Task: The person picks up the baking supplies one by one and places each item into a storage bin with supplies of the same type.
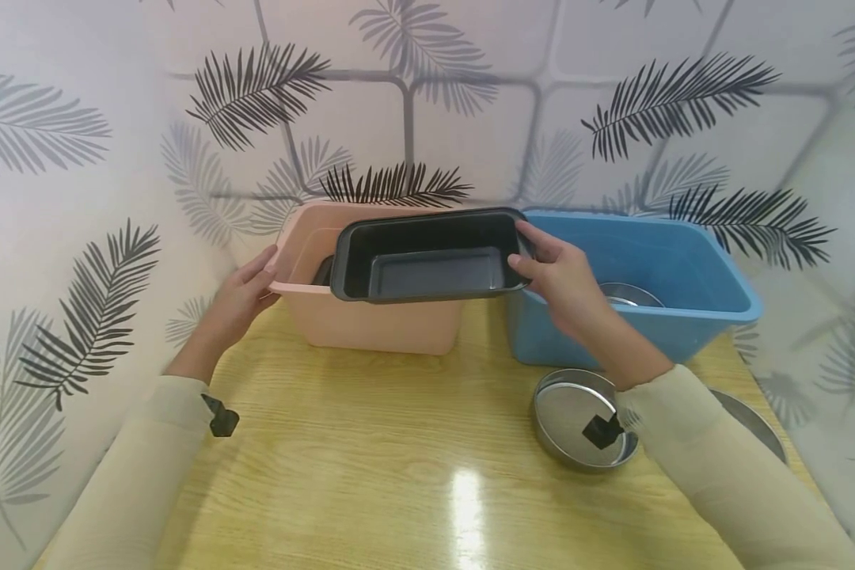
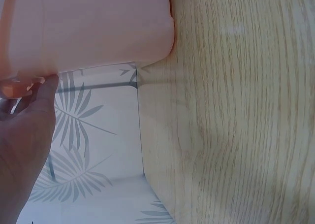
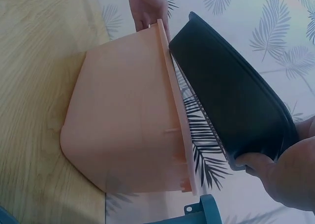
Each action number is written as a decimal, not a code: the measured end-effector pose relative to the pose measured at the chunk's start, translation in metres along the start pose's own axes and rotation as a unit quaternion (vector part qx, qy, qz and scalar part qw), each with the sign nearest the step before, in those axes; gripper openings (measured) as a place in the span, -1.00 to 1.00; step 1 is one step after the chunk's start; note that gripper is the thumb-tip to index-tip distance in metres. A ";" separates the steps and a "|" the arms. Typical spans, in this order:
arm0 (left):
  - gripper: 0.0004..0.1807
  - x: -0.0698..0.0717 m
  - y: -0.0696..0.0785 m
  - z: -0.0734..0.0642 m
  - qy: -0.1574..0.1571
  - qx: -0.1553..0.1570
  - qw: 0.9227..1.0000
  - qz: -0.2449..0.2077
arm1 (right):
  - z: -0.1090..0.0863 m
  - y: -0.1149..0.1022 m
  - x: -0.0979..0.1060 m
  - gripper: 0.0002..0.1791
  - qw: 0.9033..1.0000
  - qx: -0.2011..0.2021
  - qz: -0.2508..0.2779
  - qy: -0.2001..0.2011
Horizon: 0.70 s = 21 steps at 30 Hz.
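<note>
A black rectangular loaf pan [image 1: 438,273] is held over the pink plastic bin [image 1: 378,328], its open side tilted toward me. My right hand [image 1: 563,281] grips the pan's right end, thumb at the near rim. In the right wrist view, the pan's dark underside slants above the bin's rim. At the bin's left end, my left hand [image 1: 238,305] holds the rim, fingers hooked at the edge in the left wrist view. Part of a dark thing [image 1: 323,273] shows inside the bin; the pan hides the rest.
A blue plastic bin [image 1: 641,245] stands to the right with a round metal thing [image 1: 630,294] inside. In front of it sits a round metal cake pan [image 1: 563,412]. Another round metal piece [image 1: 748,423] is partly hidden by my right sleeve. Patterned wall covering rises behind the table [image 1: 342,467].
</note>
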<state>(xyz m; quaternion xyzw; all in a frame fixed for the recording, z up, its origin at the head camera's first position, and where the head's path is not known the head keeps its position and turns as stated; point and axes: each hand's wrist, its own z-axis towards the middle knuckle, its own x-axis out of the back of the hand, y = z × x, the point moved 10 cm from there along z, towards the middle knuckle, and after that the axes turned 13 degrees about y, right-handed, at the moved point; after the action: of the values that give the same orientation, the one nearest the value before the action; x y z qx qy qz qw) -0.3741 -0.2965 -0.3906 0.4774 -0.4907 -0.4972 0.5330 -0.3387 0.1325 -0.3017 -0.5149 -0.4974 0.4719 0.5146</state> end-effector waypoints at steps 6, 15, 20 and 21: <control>-0.27 0.001 -0.001 0.000 0.000 -0.001 1.000 0.004 | 0.014 -0.002 -0.011 -0.30 1.000 0.008 0.005 0.009; -0.29 0.000 0.000 -0.001 0.001 0.006 1.000 -0.005 | 0.035 0.001 -0.038 -0.26 0.999 0.018 -0.021 0.018; -0.30 -0.001 0.001 -0.002 0.001 0.009 1.000 -0.005 | 0.046 0.005 -0.055 -0.26 0.998 0.031 -0.045 0.023; -0.30 -0.001 0.001 -0.002 0.001 0.010 1.000 -0.003 | 0.048 0.005 -0.059 -0.26 0.998 0.037 -0.052 0.023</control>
<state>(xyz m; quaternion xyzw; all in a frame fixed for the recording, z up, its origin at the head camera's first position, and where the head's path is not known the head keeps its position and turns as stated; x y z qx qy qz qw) -0.3720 -0.2952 -0.3902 0.4851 -0.4932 -0.4934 0.5272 -0.3898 0.0766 -0.3092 -0.4800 -0.4934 0.4508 0.5683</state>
